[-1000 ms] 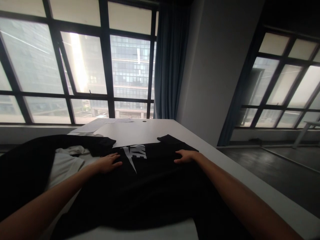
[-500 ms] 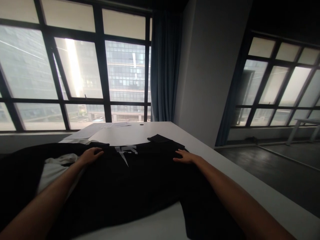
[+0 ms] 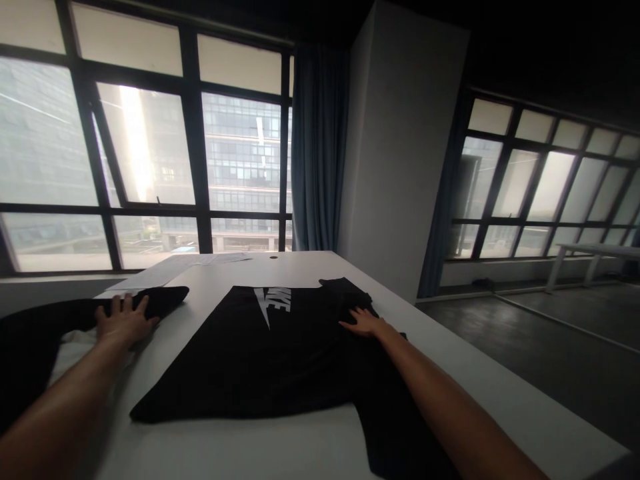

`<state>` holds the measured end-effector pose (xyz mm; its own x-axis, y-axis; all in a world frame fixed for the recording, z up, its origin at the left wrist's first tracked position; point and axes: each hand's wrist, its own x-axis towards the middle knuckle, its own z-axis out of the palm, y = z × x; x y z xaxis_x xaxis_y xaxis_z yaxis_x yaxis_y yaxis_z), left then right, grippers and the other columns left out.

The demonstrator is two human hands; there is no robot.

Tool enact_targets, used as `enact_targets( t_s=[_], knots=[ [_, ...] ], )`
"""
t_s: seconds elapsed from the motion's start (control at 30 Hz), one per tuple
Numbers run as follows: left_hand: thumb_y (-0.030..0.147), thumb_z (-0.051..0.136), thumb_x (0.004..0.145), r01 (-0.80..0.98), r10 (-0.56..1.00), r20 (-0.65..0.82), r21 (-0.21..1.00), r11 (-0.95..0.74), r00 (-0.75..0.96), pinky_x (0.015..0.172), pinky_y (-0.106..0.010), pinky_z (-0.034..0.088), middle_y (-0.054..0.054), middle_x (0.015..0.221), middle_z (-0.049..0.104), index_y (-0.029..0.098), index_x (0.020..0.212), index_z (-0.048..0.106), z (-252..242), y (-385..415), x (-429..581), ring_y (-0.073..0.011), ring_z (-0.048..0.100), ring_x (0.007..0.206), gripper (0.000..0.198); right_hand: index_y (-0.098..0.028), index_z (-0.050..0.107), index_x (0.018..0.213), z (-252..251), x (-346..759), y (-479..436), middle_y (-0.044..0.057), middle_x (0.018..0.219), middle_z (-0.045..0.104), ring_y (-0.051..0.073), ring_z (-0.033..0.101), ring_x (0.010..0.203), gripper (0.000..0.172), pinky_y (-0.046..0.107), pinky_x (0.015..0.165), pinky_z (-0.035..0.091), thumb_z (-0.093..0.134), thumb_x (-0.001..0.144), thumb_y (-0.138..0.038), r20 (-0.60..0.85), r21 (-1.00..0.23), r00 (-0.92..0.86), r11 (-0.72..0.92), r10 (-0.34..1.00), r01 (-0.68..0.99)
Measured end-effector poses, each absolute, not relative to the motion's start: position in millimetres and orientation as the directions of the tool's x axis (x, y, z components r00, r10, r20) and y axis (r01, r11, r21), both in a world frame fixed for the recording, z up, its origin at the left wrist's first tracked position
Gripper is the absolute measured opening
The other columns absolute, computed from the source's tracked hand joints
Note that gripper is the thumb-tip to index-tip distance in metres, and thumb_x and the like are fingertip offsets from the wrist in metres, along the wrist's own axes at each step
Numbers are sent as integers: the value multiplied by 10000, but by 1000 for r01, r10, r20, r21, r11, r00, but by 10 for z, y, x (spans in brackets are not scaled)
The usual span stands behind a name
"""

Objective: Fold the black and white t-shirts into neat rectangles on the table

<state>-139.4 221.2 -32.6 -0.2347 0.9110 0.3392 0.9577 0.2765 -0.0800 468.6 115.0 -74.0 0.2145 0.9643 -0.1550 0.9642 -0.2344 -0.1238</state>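
A black shirt (image 3: pixel 235 360) with a white NIKE print (image 3: pixel 273 308) lies spread on the white table (image 3: pixel 280 447). My right hand (image 3: pixel 363 322) rests on its right side near a bunched fold, fingers spread. A long dark part of the cloth runs from there towards the bottom edge, partly behind my right forearm. Fingers also apart, my left hand (image 3: pixel 126 321) lies on dark cloth (image 3: pixel 30 333) at the table's left. Some white cloth (image 3: pixel 70 353) shows beneath that, partly covered by my left arm.
White papers (image 3: pixel 165 270) lie at the table's far left, by the windows (image 3: pixel 240 153). A blue curtain (image 3: pixel 320 153) and a pale pillar (image 3: pixel 400 160) stand behind the table. Grey floor (image 3: pixel 500 333) and another white table (image 3: pixel 595 250) are to the right.
My left hand has moved left, off the printed shirt and onto the dark cloth. The shirt's left side now lies slanted, with bare table between it and that cloth. My right hand stays on the shirt.
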Motion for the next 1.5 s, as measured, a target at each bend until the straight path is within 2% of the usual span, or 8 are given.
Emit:
enact_targets(
  t_s=[0.13, 0.27, 0.53, 0.77, 0.93, 1.13, 1.3, 1.5],
  knots=[
    [415, 445, 916, 981, 902, 392, -138, -138, 182, 1182, -592, 156, -135, 1610, 285, 148, 1475, 452, -430, 1945, -878, -331, 180, 1503, 619, -232, 224, 1579, -706, 4465, 1190, 130, 1651, 134, 372, 105, 1505, 901, 675, 1147, 97, 244, 879, -800, -114, -97, 228, -240, 967, 966],
    [589, 421, 904, 781, 783, 148, 88, -619, 604, 1209, -465, 202, -48, 1575, 375, 268, 1436, 512, -659, 1607, -562, -266, 286, 1477, 628, -233, 287, 1560, -615, 4446, 1035, 144, 1624, 235, 384, 194, 1482, 766, 682, 1135, 128, 355, 936, -671, -41, -35, 219, -221, 975, 975],
    [690, 416, 839, 885, 887, -92, 165, -435, 453, 1176, -431, 288, -142, 1594, 317, 154, 1500, 427, -608, 1302, -887, -312, 372, 1432, 851, -224, 437, 1497, -488, 4604, 479, 136, 1568, 372, 344, 371, 1418, 769, 483, 1166, 286, 614, 841, -583, -236, -152, 2, -39, 972, 988],
    [705, 417, 859, 871, 880, 38, 127, -475, 474, 1170, -488, 281, -135, 1567, 382, 193, 1453, 498, -732, 1069, -697, -326, 400, 1413, 789, -251, 472, 1466, -694, 4850, 449, 122, 1575, 359, 331, 314, 1451, 530, 670, 1136, 175, 361, 990, -457, 8, -170, 175, -171, 985, 970],
    [665, 563, 794, 772, 822, 85, 301, -561, 564, 1161, -458, 319, -101, 1515, 475, 239, 1342, 611, -672, 1046, -993, -322, 438, 1383, 695, -195, 728, 1129, -574, 5265, 261, 94, 1218, 691, 255, 609, 1172, 423, 354, 1032, 441, 612, 726, -143, 144, -366, 65, -8, 987, 930],
    [444, 754, 652, 715, 765, -120, 468, -518, 633, 1104, -393, 403, -35, 1403, 583, 306, 1095, 759, -386, 826, -1332, -331, 505, 1309, 463, -165, 756, 848, -466, 5450, 3, 36, 778, 705, 200, 664, 770, 430, 250, 656, 510, 554, 499, -16, -188, -487, 61, -147, 980, 861],
    [214, 694, 598, 730, 762, -169, 472, -494, 625, 1115, -382, 391, -34, 1474, 518, 307, 1096, 765, -342, 746, -1339, -334, 446, 1370, 512, -165, 761, 903, -574, 5395, 38, 43, 800, 701, 180, 645, 698, 460, 247, 592, 493, 586, 499, -33, -208, -477, 126, -213, 970, 853],
    [197, 633, 643, 721, 780, -86, 456, -523, 620, 1095, -394, 422, -52, 1528, 458, 266, 1139, 742, -477, 855, -1386, -331, 438, 1382, 513, -221, 758, 1096, -598, 5379, 71, 83, 1082, 716, 267, 670, 985, 604, 314, 835, 532, 694, 510, -92, -36, -411, 40, -51, 999, 910]
  ],
)
